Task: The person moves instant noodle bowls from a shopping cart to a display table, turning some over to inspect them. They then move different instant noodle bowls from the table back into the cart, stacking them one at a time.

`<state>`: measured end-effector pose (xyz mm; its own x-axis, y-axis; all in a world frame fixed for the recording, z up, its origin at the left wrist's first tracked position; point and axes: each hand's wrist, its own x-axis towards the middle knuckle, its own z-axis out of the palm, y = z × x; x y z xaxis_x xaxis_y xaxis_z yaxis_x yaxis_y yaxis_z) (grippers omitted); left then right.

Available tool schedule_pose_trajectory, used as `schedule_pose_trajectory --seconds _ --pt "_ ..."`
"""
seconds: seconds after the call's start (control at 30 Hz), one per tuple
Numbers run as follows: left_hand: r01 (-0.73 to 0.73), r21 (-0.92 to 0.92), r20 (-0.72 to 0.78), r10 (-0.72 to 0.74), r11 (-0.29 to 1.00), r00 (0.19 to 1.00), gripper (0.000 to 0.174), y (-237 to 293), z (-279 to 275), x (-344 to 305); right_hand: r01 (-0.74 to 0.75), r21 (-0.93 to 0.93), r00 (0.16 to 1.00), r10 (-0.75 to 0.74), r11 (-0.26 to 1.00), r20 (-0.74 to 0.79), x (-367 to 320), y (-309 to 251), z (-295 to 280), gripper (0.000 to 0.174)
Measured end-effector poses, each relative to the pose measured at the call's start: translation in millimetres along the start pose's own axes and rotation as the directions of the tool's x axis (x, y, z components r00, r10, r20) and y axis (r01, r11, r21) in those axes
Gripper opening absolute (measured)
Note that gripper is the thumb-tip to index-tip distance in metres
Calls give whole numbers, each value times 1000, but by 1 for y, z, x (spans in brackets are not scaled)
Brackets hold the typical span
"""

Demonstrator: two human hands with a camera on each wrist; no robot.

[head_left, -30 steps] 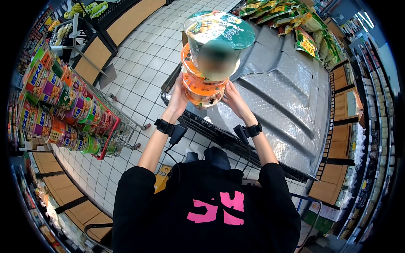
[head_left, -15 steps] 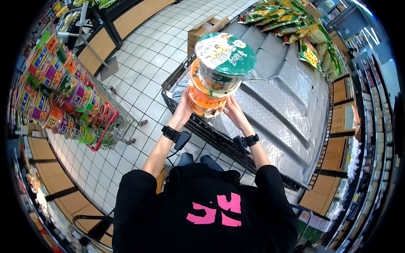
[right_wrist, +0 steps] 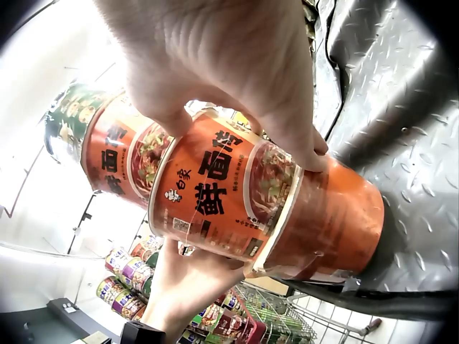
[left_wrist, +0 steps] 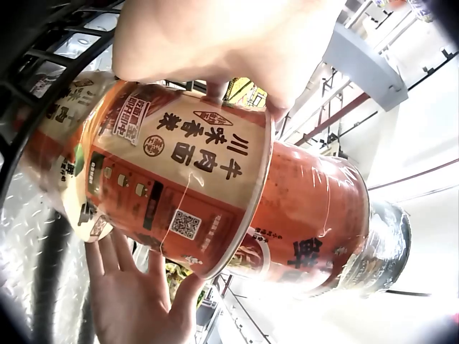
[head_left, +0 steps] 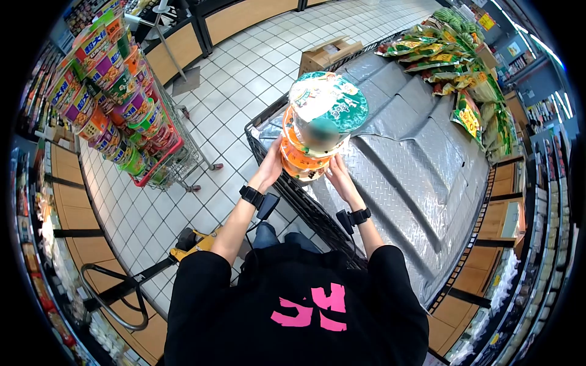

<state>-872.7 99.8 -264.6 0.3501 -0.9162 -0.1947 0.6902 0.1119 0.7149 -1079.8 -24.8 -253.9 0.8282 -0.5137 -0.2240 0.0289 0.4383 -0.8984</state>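
Note:
A stack of instant noodle cups stands upright between my two hands over the near left corner of a silver diamond-plate surface [head_left: 403, 183]. On top is a green-lidded cup [head_left: 349, 110]; orange cups [head_left: 298, 161] are below it, wrapped in clear film. My left hand [head_left: 268, 167] grips the stack's left side, low down. From the right, my right hand [head_left: 342, 179] holds it with thumb and fingers spread round an orange cup [right_wrist: 208, 186]. The lowest cup [right_wrist: 333, 222] is right at the silver surface in the right wrist view.
Black wire railing [head_left: 305, 210] edges the silver surface. Green and yellow bags [head_left: 467, 119] lie piled at its far right. A shopping cart [head_left: 189, 158] stacked with noodle cups [head_left: 110, 79] stands left; an open cardboard box [head_left: 326, 55] sits beyond the corner.
Both hands have brought the noodle cup stack lower and nearer to the silver surface. The head view has shifted, so the cart and bags appear further right.

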Motion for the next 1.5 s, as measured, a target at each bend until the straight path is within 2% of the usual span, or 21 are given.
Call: schedule_pose_trajectory --seconds 0.2,0.5,0.57,0.67,0.77,1.03,1.13,1.23,1.27,1.33,1.4,1.47,1.5 --pt "-48 38 -118 53 998 992 58 -11 16 -10 -10 -3 997 10 1000 82 -3 6 -14 67" --pt "-90 67 -156 100 994 983 57 -26 11 -5 -5 9 991 4 1000 133 -6 9 -19 63" --pt "-108 72 -167 118 992 979 57 -28 12 -6 25 1 997 -25 1000 76 -10 5 -13 61" --pt "-121 76 -194 134 990 972 58 -33 15 -9 42 0 992 -42 999 118 -8 8 -21 61" --pt "-196 71 -185 206 978 961 60 -40 15 -14 11 33 983 -17 999 185 -2 12 -33 62" --pt "-238 119 -210 259 964 943 58 -45 28 -21 16 -10 978 -13 1000 209 -2 11 -38 65" --pt "-221 154 -236 253 963 938 58 -42 33 -27 17 -81 988 -5 997 155 2 18 -46 63" --pt "-233 196 -209 273 952 939 55 -40 31 -29 134 -303 988 -104 943 111 -1 11 -44 54" --pt "-235 195 -213 275 952 938 55 -41 28 -27 132 -304 988 -102 943 115 -4 5 -42 54" --pt "-235 259 -198 290 937 936 55 -45 17 -22 244 -473 965 -260 847 31 -10 -7 -38 58" --pt "-292 245 -202 343 924 917 57 -48 10 -19 337 -597 914 -404 728 23 -22 -26 -39 55" --pt "-326 378 -189 417 867 889 56 -36 25 -27 368 -703 893 -442 608 85 -28 -40 -46 56" --pt "-348 436 -189 463 830 866 55 -34 29 -30 329 -724 905 -421 607 58 -38 -54 -37 60"
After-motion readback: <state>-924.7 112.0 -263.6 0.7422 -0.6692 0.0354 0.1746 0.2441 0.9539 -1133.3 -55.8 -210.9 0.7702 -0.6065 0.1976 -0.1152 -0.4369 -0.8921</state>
